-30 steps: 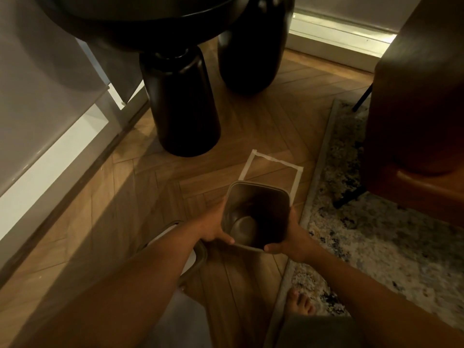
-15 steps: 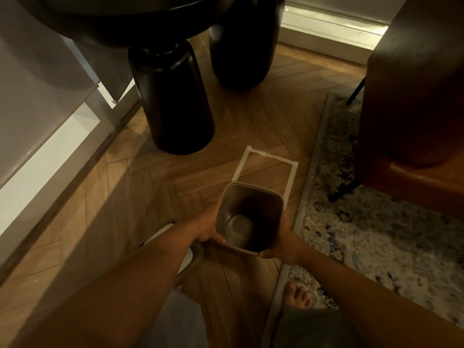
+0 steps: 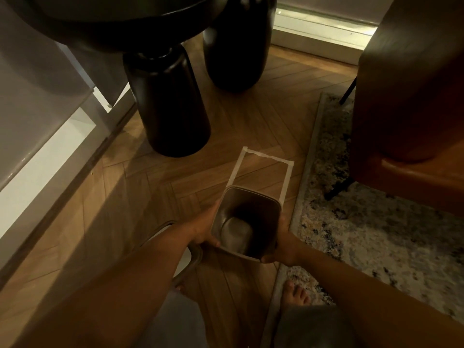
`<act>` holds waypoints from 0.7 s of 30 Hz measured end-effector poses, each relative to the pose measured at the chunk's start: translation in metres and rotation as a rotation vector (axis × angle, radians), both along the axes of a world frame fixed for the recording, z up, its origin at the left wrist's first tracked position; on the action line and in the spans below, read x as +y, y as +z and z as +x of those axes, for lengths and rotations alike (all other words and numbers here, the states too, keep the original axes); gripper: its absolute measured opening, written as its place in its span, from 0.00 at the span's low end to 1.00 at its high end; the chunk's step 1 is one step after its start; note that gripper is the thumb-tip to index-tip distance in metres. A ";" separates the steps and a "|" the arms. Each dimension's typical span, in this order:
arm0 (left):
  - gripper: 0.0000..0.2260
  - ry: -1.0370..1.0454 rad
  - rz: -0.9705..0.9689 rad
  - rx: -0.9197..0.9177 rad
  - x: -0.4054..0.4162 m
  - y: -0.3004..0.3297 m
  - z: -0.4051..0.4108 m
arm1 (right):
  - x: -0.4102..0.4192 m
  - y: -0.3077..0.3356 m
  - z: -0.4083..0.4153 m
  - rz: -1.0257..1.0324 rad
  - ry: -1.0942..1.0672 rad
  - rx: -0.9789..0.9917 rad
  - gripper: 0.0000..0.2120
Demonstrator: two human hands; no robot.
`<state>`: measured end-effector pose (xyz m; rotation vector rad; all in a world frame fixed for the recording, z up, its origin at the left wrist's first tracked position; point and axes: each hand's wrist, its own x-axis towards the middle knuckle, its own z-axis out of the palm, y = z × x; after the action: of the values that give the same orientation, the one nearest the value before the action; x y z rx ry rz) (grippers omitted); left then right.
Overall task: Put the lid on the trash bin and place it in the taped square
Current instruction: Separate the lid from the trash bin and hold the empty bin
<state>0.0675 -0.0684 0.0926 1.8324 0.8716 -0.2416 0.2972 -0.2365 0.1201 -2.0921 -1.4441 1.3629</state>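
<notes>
An open grey trash bin (image 3: pixel 251 209) with no lid on it is held between both hands, low over the wooden floor. My left hand (image 3: pixel 203 228) grips its left wall and my right hand (image 3: pixel 282 246) grips its right wall near the rim. The bin covers the near side of the taped square (image 3: pixel 263 156), a white tape outline on the floor. The lid (image 3: pixel 193 259), pale with a grey rim, lies on the floor under my left forearm, mostly hidden.
Two black cylindrical table legs (image 3: pixel 173 106) stand beyond the square. A patterned rug (image 3: pixel 364 234) borders it on the right, with a brown chair (image 3: pixel 406 96) on the rug. A white cabinet base (image 3: pixel 45 146) runs along the left. My bare foot (image 3: pixel 297 295) rests near the rug's edge.
The view has shifted slightly; the bin stays gripped in both hands and sits a little lower and farther left relative to the taped square.
</notes>
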 end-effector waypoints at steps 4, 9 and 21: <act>0.63 -0.006 0.012 0.016 -0.001 0.001 -0.001 | 0.000 0.000 -0.002 -0.023 0.050 -0.040 0.66; 0.63 -0.029 0.044 0.036 -0.001 0.000 -0.002 | 0.003 -0.001 -0.002 -0.044 0.003 -0.048 0.68; 0.55 0.079 0.012 0.059 0.003 0.001 -0.006 | 0.021 0.003 0.008 -0.219 0.011 -0.260 0.62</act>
<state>0.0617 -0.0653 0.0941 1.8054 0.9864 -0.2422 0.3051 -0.2154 0.1231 -2.4826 -1.4592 1.3478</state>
